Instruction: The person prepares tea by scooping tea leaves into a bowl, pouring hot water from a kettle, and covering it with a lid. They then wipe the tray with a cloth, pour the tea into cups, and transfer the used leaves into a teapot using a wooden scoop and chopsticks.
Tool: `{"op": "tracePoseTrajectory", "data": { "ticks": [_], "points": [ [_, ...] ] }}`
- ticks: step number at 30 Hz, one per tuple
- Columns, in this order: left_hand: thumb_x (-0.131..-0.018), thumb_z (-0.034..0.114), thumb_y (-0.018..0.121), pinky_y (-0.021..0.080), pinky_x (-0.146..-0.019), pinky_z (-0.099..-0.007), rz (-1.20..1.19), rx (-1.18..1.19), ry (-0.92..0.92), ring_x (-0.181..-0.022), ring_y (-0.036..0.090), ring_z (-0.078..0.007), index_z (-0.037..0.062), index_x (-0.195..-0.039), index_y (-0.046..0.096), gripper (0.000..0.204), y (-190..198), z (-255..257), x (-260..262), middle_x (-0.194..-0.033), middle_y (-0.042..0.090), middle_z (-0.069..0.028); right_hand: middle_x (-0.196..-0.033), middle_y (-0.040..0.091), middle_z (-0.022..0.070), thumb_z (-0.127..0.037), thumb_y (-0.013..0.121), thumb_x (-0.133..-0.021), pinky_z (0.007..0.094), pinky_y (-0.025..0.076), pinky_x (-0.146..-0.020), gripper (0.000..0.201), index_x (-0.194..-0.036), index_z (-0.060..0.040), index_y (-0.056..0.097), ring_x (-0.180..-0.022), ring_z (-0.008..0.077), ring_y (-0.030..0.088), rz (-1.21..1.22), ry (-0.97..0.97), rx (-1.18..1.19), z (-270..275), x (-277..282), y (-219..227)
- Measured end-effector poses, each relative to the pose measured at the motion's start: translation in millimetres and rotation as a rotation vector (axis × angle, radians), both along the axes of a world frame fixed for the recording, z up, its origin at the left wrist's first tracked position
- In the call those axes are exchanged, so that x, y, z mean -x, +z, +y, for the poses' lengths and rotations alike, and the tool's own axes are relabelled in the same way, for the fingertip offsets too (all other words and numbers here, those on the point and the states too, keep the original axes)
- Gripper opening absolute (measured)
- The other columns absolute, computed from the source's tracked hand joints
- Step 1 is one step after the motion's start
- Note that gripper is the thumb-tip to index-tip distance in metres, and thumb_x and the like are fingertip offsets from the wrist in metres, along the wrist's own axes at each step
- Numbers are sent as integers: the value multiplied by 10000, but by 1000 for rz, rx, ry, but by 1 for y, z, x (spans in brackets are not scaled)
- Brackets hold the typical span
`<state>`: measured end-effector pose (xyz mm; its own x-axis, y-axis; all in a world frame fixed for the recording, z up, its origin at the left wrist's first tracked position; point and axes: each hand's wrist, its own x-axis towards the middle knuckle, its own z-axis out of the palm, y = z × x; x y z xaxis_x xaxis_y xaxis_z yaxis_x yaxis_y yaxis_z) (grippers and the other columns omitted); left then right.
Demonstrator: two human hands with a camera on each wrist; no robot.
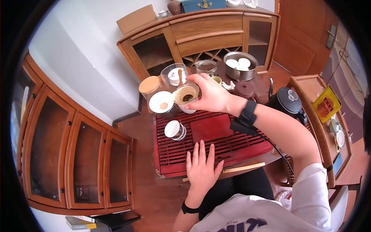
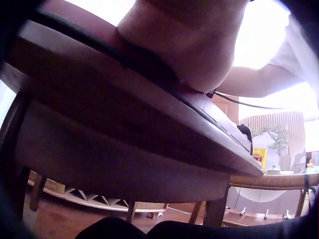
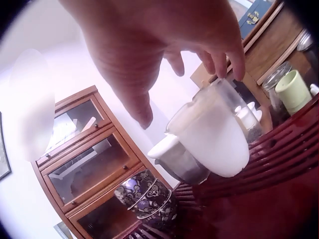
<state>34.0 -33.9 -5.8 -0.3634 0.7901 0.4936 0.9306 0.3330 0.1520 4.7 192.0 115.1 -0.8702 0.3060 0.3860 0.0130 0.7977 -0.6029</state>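
A white cup (image 1: pixel 187 110) with dark leaves inside stands at the back left of the red slatted tray (image 1: pixel 166 169). My right hand (image 1: pixel 210 94) reaches over it, thumb and fingers spread around its rim. From the right wrist view, the thumb of that hand (image 3: pixel 164 35) is apart from the white cup (image 3: pixel 217 144). My left hand (image 1: pixel 203 170) lies palm down, fingers straight, on the tray's front edge; it partly fills the left wrist view (image 2: pixel 184 45). Between the hands, to the left, are stacked patterned cups (image 1: pixel 174 130), also visible in the right wrist view (image 3: pixel 149 199).
Left of the white cup stand a lidded container (image 1: pixel 150 85) and a white-topped vessel (image 1: pixel 161 102). Behind are a glass jar (image 1: pixel 206 67) and a metal pot (image 1: pixel 240 65) with white cups. A brown teapot (image 1: pixel 244 89) and black kettle (image 1: pixel 286 101) stand to the right.
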Motion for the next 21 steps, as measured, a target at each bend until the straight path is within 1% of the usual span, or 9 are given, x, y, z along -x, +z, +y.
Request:
{"op": "tracePoseTrajectory", "data": {
  "ticks": [1,2,4,5,8,15,18,20,21],
  "points": [
    [-828,383,687,358,-1073,-547,-2,-5,-2,-1322,474,-372,92,-1352,587,608,0,0,0,-1443,483,-225,-1309,496,255,-379,815,-741,436,406,-1079,795,-1379,-74,451,-1255,398,490,16,14,-46,-1,10,-8],
    [-828,381,689,362,-1068,-549,-4,-9,-5,-1321,475,-372,90,-1350,588,606,0,0,0,-1440,485,-226,-1309,496,255,-379,815,-741,436,406,-1079,795,-1379,-74,451,-1255,398,490,23,20,-41,-3,16,-14],
    [-828,381,690,362,-1066,-550,-5,-9,-4,-1320,475,-372,88,-1347,591,604,-1,-1,1,-1439,486,-227,-1335,482,286,-384,767,-792,459,372,-1105,700,-1362,-87,490,-1287,444,452,55,44,-238,-4,26,-26],
    [-827,381,691,362,-1065,-551,-13,-12,-9,-1319,475,-372,87,-1344,593,602,-1,-1,1,-1437,486,-228,-1335,482,286,-384,767,-792,459,372,-1105,700,-1362,-87,490,-1287,444,452,57,49,-238,-5,29,-30],
    [-823,381,696,364,-1060,-553,-15,-20,-9,-1319,475,-373,85,-1337,596,602,-2,0,1,-1434,487,-231,-1349,462,324,-325,722,-839,486,370,-1100,556,-1308,-83,545,-1278,485,441,34,27,-290,-8,33,-36],
    [-820,387,702,365,-1060,-554,-22,-30,-14,-1312,483,-372,85,-1327,605,598,-3,0,1,-1425,498,-228,-1366,449,333,-310,713,-833,494,397,-1073,542,-1299,-87,547,-1274,478,449,193,-84,-403,-15,41,-54],
    [-820,390,704,366,-1064,-552,-27,-34,-10,-1309,487,-371,85,-1320,610,593,-2,0,1,-1424,499,-225,-1370,443,340,-312,734,-815,500,409,-1063,594,-1309,-60,522,-1263,483,459,224,-113,-441,-20,43,-53],
    [-819,391,706,366,-1065,-551,-32,-38,-5,-1308,488,-370,85,-1318,612,592,-2,0,1,-1424,500,-224,-1367,448,329,-328,768,-783,496,418,-1057,668,-1323,-38,502,-1254,477,470,171,-160,-297,-22,41,-52],
    [-819,391,707,367,-1066,-550,-35,-39,-12,-1306,490,-369,85,-1315,614,591,-1,0,1,-1424,501,-223,-1367,448,329,-328,768,-783,496,418,-1057,668,-1323,-38,502,-1254,477,470,170,-157,-300,-21,42,-52]
  ]
}}
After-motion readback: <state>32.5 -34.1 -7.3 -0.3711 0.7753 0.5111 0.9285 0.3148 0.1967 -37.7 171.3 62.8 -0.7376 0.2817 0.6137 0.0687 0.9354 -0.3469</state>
